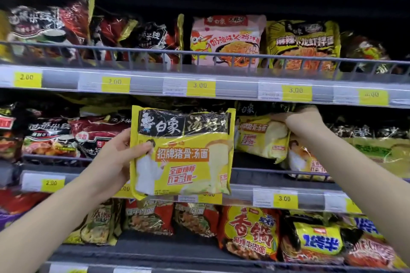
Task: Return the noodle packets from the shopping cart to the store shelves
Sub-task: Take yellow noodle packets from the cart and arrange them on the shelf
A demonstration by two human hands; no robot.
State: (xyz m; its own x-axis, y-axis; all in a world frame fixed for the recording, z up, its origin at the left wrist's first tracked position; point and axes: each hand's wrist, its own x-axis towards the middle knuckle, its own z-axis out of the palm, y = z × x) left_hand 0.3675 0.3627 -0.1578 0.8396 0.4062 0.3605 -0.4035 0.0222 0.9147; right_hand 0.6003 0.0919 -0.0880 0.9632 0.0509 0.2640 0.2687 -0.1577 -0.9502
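The left hand [115,157] gripped a large yellow plastic noodle packet with a black band across its top [182,153] by its left edge, the thumb curled over the front and the other fingers hidden behind; the packet was held upright in the air, in front of the middle shelf, covering part of that shelf's grey price rail [310,193]. The right hand [304,124] reached to the right of it into the middle shelf, its fingers curled down and pinching the top of a matching yellow packet standing on the shelf [259,137], with another yellow packet [308,162] just beside it, under the wrist. Both bare forearms rose from the lower corners of the view. To the left on the same shelf stood dark red and black packets [84,137]. On the upper shelf, behind a grey wire guard rail [199,53], stood a pink packet with a cartoon chicken [226,40] and beside it a yellow and black packet [304,44]. Yellow price tags reading 2.00 and 3.00 [200,86] ran along the upper rail. On the lower shelf lay a yellow and red packet with large red characters [250,232].
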